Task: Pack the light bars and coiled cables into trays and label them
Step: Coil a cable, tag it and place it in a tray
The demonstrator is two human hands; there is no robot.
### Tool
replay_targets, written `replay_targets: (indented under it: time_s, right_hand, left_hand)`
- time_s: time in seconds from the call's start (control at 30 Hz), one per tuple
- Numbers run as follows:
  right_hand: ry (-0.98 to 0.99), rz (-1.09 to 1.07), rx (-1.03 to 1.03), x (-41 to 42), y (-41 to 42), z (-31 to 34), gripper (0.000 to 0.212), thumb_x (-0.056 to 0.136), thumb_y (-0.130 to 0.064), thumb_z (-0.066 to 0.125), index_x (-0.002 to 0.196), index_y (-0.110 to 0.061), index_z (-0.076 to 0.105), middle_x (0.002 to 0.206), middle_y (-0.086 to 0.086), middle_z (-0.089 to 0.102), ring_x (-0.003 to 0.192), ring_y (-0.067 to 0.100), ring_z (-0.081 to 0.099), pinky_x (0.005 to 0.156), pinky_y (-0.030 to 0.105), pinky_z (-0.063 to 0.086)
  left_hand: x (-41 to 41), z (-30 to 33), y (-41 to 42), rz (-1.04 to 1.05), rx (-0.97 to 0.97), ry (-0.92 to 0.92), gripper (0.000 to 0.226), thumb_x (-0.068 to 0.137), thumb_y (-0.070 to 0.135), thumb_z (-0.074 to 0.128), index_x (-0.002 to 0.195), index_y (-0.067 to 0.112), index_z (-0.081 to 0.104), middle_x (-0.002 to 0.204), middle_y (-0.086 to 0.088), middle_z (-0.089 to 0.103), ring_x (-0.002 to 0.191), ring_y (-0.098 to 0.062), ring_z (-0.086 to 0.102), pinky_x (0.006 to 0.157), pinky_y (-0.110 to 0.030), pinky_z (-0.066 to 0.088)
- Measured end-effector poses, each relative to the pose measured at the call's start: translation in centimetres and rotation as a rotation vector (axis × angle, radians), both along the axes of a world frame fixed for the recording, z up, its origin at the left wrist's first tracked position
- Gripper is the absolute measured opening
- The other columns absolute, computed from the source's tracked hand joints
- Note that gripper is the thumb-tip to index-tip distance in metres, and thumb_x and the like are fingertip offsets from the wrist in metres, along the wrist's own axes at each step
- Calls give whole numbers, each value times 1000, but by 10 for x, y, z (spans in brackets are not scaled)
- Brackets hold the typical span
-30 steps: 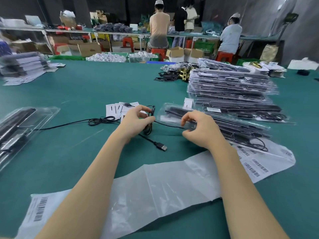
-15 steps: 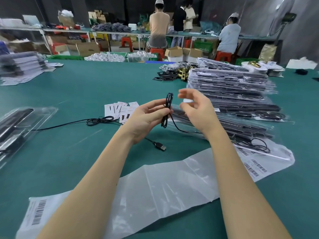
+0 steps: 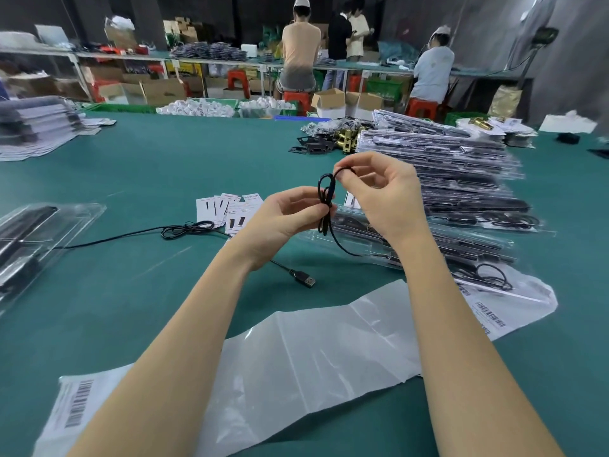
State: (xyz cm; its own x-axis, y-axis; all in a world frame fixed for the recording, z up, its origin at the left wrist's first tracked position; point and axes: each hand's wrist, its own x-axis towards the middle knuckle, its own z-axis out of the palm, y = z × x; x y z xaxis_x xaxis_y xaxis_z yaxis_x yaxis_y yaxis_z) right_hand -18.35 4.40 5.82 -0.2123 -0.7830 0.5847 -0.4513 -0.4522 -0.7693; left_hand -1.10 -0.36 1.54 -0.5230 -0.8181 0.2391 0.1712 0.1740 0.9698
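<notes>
The left hand [image 3: 290,216] is gripping the half-coiled black cable [image 3: 324,206] while the right hand [image 3: 379,189] is pinching its top loop. Packed trays [image 3: 461,173] are stacking up far right; this tray [image 3: 412,245] looks unfinished, unlabelled.

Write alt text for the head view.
Both hands coil a black cable above a green table: the left hand grips the loops, the right hand pinches the top loop. A stack of packed trays sits right, a USB plug below.
</notes>
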Motion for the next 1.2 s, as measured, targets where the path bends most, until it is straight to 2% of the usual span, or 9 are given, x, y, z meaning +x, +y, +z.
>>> replay_targets:
  time_s: [0.07, 0.23, 0.33, 0.43, 0.63, 0.83, 1.0, 1.1, 1.2]
  right_hand:
    - [85, -38, 33, -2, 3, 5, 5, 87, -25, 74, 87, -30, 74, 75, -5, 70, 66, 6, 60, 67, 20, 52]
    - [133, 51, 359, -6, 9, 17, 10, 95, -27, 62, 91, -20, 68, 71, 5, 66, 55, 9, 53, 63, 33, 51]
    - [-28, 250, 503, -17, 17, 18, 27, 102, -10, 46, 101, -12, 72, 77, 1, 64, 58, 13, 55, 61, 28, 53]
    - [-121, 357, 530, -22, 22, 13, 34, 101, 1, 44, 107, -13, 74, 78, 0, 66, 61, 15, 61, 65, 27, 57]
    - [-400, 543, 526, -25, 17, 9, 27, 103, -3, 47, 114, -5, 72, 88, 6, 69, 78, 19, 67, 77, 33, 60]
    - [-329, 452, 588, -24, 17, 6, 11, 93, -10, 68, 96, -16, 76, 98, 11, 77, 85, 20, 75, 71, 30, 60]
    - [-223, 380, 510, -8, 15, 8, 6, 90, -10, 73, 95, -12, 73, 92, 7, 78, 81, 20, 76, 67, 28, 60]
    - [-139, 279, 413, 1, 12, 12, 6, 90, -7, 72, 90, -13, 73, 86, 5, 78, 75, 19, 76, 64, 29, 61]
    - [-55, 140, 334, 6, 10, 11, 7, 87, -5, 72, 88, -12, 74, 81, 6, 77, 72, 19, 76, 62, 32, 62]
  left_hand:
    - [2, -2, -1, 19, 20, 28, 23, 96, 10, 62, 119, 10, 66, 114, -12, 73, 112, -26, 68, 101, -35, 52]
    - [-2, -6, -1, 64, 102, 116, 29, 99, 6, 58, 127, -1, 55, 110, -18, 72, 106, -28, 69, 97, -38, 55]
    - [-7, -9, 0, 81, 180, 193, 25, 99, 4, 57, 123, -2, 56, 107, -16, 73, 103, -27, 69, 93, -35, 56]
    - [-14, -10, 1, 59, 221, 238, 17, 99, 4, 57, 115, 1, 61, 107, -18, 72, 101, -28, 70, 90, -34, 57]
    - [-18, -11, 0, 54, 238, 271, 7, 99, 4, 58, 97, 8, 63, 98, -13, 74, 90, -25, 71, 86, -35, 58]
    - [-17, -12, 0, 99, 217, 226, 16, 95, 5, 63, 83, 15, 60, 98, -8, 72, 95, -23, 69, 96, -44, 55]
    - [-9, -7, 1, 74, 179, 192, 13, 86, 13, 74, 78, 18, 65, 92, -6, 73, 92, -22, 70, 82, -31, 57]
    - [-5, -6, 1, 50, 172, 179, 12, 79, 22, 77, 84, 17, 68, 95, -8, 75, 93, -22, 72, 82, -32, 57]
    - [-4, -7, 1, 30, 191, 198, 8, 87, 15, 73, 87, 14, 66, 98, -11, 76, 95, -24, 73, 82, -36, 58]
